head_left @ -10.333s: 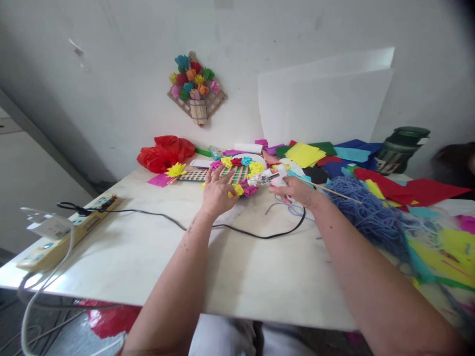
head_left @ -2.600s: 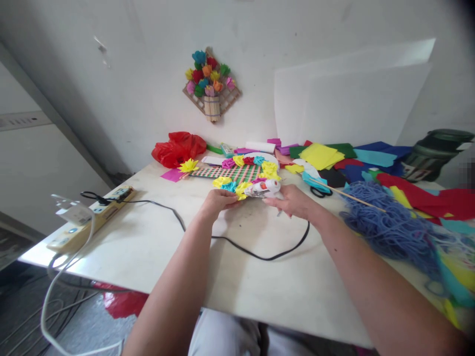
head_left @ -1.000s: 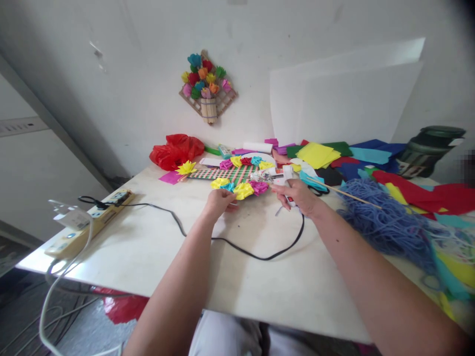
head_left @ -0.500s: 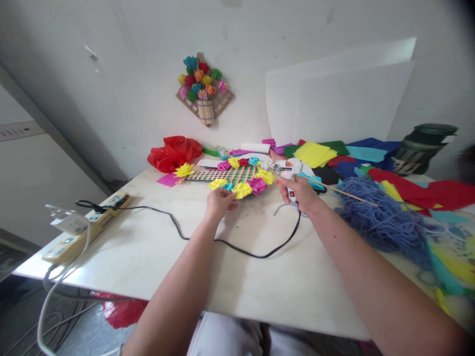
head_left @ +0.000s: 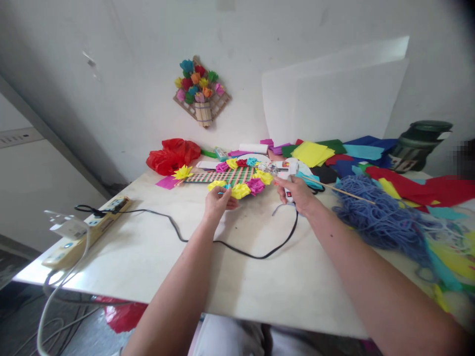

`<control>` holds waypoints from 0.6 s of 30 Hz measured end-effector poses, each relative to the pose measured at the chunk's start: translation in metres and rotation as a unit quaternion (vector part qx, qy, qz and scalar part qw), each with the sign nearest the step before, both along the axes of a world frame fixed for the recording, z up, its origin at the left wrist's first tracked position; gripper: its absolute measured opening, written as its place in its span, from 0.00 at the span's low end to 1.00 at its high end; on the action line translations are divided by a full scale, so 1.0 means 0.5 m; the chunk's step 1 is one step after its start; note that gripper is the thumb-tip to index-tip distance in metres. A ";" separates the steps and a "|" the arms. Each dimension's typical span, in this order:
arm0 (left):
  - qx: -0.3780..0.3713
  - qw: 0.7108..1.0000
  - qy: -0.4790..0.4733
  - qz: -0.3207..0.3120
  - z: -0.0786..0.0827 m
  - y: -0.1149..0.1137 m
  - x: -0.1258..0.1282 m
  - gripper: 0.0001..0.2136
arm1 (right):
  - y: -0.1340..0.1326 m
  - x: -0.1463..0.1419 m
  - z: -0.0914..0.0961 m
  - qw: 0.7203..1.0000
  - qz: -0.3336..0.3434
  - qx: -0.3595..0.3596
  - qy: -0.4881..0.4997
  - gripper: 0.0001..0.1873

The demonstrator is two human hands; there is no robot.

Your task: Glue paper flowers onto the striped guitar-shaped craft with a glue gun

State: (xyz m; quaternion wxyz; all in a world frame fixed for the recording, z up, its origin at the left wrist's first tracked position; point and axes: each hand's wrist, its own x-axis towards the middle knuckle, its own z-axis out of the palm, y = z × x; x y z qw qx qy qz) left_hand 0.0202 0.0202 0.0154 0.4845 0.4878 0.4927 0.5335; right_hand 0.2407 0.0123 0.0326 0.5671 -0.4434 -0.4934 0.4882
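My right hand is closed around a white hot glue gun with a red switch and a black cord. The gun's nozzle end points left, at the right side of a guitar-shaped craft. This craft has a woven stick lattice and is edged with yellow, magenta, red and blue paper flowers. At its near edge, my left hand pinches a small blue paper flower, mostly hidden by the fingers. A yellow paper flower sits right beside those fingertips.
A power strip lies at the left, with the black cord crossing the table. Blue yarn, a thin stick and coloured paper lie at the right. A red plastic bag and a dark green bottle stand further back.
The whole view has shifted slightly. Both hands keep nearly the same place and grip, the left at the blue flower, the right on the glue gun.
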 end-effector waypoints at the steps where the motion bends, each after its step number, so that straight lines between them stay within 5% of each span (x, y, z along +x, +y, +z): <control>1: 0.000 1.000 -0.005 -0.006 0.001 -0.001 -0.001 0.16 | 0.000 0.000 -0.001 1.000 0.000 0.000 0.000 0.19; 18: 0.052 0.990 -0.127 -0.031 0.001 0.002 -0.016 0.15 | 0.001 0.000 -0.003 1.000 0.005 -0.002 0.011 0.19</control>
